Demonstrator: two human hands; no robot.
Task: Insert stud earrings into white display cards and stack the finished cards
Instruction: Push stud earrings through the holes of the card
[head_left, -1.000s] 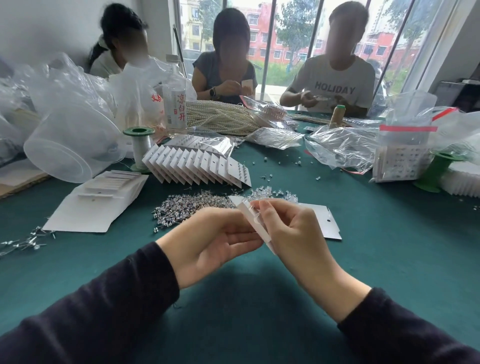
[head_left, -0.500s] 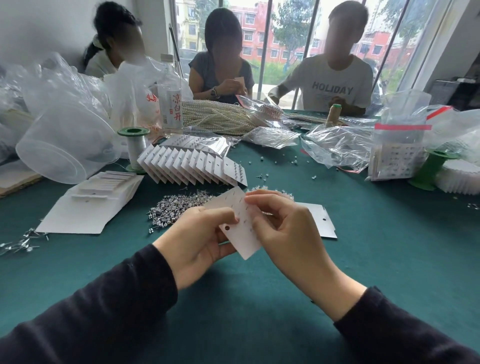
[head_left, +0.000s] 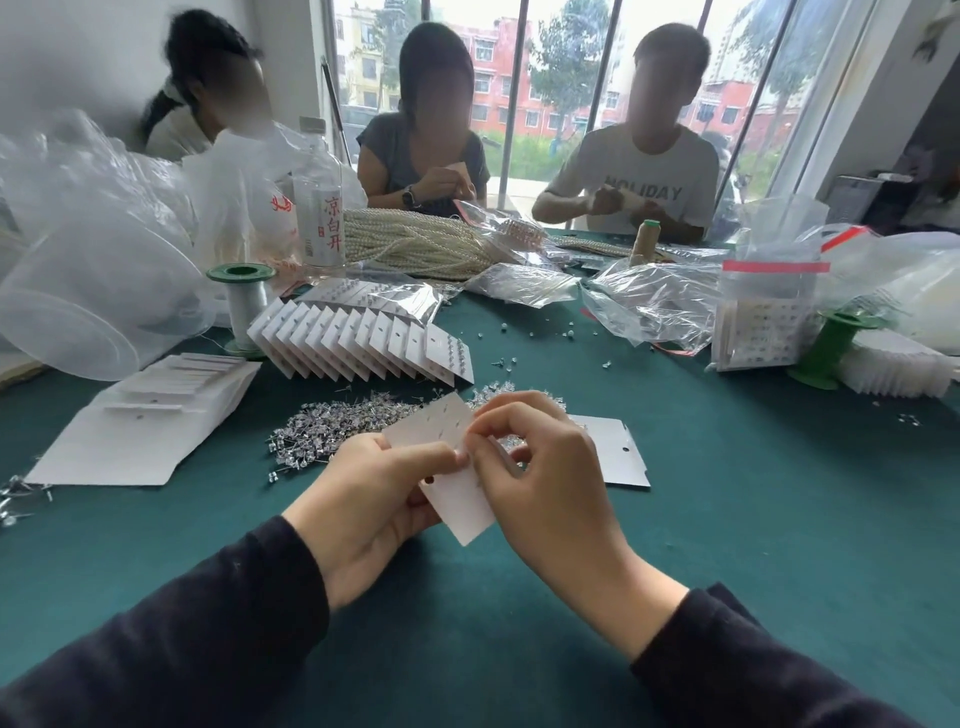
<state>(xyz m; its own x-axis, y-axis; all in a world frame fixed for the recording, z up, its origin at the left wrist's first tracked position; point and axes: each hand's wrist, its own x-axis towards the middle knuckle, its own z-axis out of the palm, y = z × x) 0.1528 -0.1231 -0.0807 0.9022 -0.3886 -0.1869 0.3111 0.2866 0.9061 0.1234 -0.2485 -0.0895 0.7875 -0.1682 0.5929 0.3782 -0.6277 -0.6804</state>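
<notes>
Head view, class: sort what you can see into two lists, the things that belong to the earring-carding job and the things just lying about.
Job in hand: held card, pinched by left hand and right hand; stud pile; row of finished cards; blank cards.

Lying about: water bottle; pearl strands; green spool; plastic tub; zip bags.

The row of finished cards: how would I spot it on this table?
On the green table, look left of centre, behind the glittering stud pile. Beside a green-capped spool, white cards lean overlapped like toppled dominoes. The card stack to its left lies flat.
</notes>
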